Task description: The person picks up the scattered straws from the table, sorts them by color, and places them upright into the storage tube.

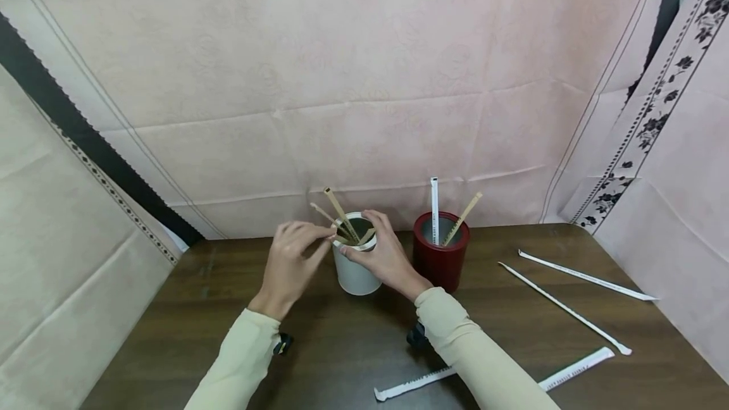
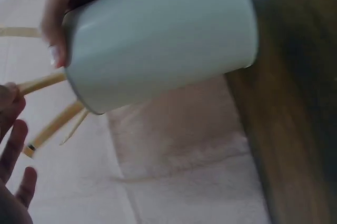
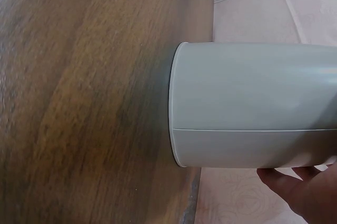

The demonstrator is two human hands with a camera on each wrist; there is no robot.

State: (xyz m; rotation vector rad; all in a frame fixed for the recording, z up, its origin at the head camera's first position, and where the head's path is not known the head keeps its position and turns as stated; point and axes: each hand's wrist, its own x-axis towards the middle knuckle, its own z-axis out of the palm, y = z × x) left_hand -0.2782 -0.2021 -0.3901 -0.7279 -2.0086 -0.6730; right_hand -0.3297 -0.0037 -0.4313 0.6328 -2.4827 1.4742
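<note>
A light grey-white can [image 1: 356,274] stands on the table with several slim tan sticks [image 1: 345,215] leaning out of its top. Around the right side of its rim, my right hand [image 1: 389,255] grips it, thumb in front and fingers behind. My left hand [image 1: 293,258] is at the left of the rim, pinching one tan stick [image 2: 43,82] between thumb and finger. That stick's lower end goes inside the can, hidden by the wall. In the right wrist view, fingertips touch the side of the can [image 3: 253,92].
Just right stands a dark red can [image 1: 441,267] holding a white wrapped stick [image 1: 435,207] and a tan one [image 1: 464,217]. Several white paper-wrapped sticks [image 1: 569,305] lie on the wooden table [image 1: 319,347], some near my right forearm. A pale cloth [image 1: 353,81] hangs behind.
</note>
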